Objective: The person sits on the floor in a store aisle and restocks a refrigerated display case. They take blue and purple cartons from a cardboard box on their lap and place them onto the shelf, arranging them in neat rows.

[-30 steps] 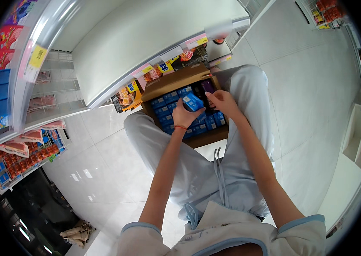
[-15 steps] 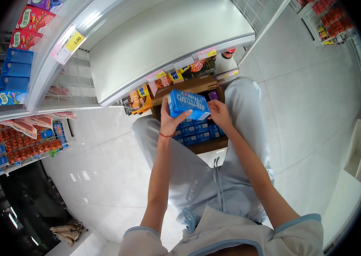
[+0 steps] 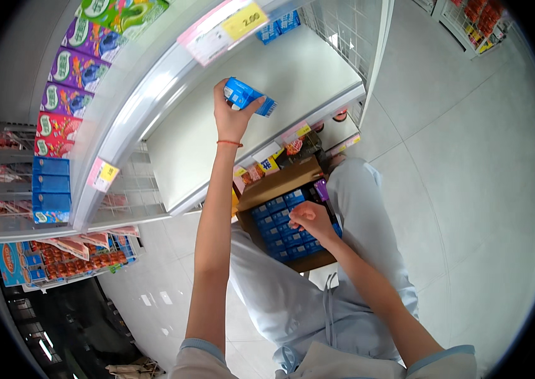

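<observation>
My left hand [image 3: 231, 117] is closed around a blue drink carton [image 3: 242, 95], raised over the white shelf board [image 3: 217, 132]. The carton is tilted, with its patterned end toward the right. Below, an open cardboard box [image 3: 281, 180] stands between my knees, filled with rows of small blue cartons [image 3: 275, 218]. Above its right part is my right hand [image 3: 315, 222], its fingers curled inward and nothing visible in them. A purple pack [image 3: 322, 191] sits at the box's right side.
Blue cartons [image 3: 279, 26] stand at the shelf's far end. A shelf on the left carries purple [image 3: 84, 68], red [image 3: 57, 129] and blue cartons [image 3: 51, 183] behind a clear rail. Wire side panels [image 3: 337, 31] flank the white shelf. Snack packs [image 3: 264, 167] hang beneath it.
My left hand has risen up and left from above the box to over the shelf, carrying the blue carton. My right hand has let go of it and dropped lower over the box. The view has shifted.
</observation>
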`<state>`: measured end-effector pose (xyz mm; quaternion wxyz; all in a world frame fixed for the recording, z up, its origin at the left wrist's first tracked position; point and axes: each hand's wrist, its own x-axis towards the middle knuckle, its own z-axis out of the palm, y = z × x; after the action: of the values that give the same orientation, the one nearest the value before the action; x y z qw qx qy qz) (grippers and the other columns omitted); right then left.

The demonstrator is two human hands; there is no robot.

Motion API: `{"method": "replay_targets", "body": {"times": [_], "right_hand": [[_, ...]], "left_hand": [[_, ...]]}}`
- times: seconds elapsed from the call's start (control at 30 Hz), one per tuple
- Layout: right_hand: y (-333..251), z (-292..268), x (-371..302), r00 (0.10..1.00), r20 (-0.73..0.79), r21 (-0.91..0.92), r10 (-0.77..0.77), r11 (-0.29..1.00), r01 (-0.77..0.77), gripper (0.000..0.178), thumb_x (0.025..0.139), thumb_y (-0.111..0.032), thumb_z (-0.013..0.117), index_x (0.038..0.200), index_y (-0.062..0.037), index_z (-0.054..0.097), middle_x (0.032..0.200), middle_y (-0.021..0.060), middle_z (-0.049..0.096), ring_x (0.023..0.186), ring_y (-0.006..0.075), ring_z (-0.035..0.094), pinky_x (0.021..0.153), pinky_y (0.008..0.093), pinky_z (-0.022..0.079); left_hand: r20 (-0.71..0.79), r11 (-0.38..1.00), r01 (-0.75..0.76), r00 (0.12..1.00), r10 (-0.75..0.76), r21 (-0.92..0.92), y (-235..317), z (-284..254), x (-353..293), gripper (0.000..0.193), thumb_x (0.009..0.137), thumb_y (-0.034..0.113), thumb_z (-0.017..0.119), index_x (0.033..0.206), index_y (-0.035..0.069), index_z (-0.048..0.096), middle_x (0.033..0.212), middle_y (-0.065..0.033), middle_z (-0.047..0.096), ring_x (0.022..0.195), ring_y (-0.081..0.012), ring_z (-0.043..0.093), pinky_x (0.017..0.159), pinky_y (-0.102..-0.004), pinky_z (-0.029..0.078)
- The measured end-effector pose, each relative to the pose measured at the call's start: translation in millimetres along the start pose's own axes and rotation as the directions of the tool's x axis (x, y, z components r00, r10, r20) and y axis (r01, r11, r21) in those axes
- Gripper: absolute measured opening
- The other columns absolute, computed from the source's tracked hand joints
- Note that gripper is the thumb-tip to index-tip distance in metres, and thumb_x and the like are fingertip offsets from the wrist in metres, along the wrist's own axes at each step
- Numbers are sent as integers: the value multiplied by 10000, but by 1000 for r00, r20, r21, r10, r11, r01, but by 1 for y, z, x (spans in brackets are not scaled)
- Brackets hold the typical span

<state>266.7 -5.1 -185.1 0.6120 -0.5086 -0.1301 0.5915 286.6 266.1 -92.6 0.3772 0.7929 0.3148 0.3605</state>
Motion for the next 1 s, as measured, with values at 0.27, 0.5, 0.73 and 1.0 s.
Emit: {"method": "replay_targets", "body": {"times": [0.27,0.5,0.73,1.0], "right_hand": [[-17,0,-1,1000,-15,92,4,996,-3,79,784,-79,628,826,-46,569,733,51,617,652,111,613,529,201,466],[-20,4,2,1000,20,117,12,993,-14,78,795,-117,618,844,-71,578,748,40,621,676,110,606,556,208,434],[-16,12,4,998,67,180,-6,984,-6,75,790,-73,614,849,-65,568,787,35,618,714,113,617,569,198,439],[-27,18,8,999,48,349,10,937,-26,93,763,-30,621,819,-7,550,762,70,607,665,111,601,599,216,497]], "left_hand": [[404,989,125,903,-147,79,-38,-13,50,803,578,142,788,1241,55,344,1107,-116,478,987,-205,514,762,-320,499],[166,644,445,729,-664,622,39,2,76,923,516,335,784,1237,-15,326,1030,-144,565,707,-211,629,528,-294,529],[235,518,94,812,-534,850,-10,8,107,636,534,270,772,1040,-29,531,778,-122,641,565,-201,637,428,-296,494],[155,509,-19,961,-227,860,-62,11,152,467,644,126,751,1064,38,565,834,-103,646,586,-177,639,488,-252,525]]}}
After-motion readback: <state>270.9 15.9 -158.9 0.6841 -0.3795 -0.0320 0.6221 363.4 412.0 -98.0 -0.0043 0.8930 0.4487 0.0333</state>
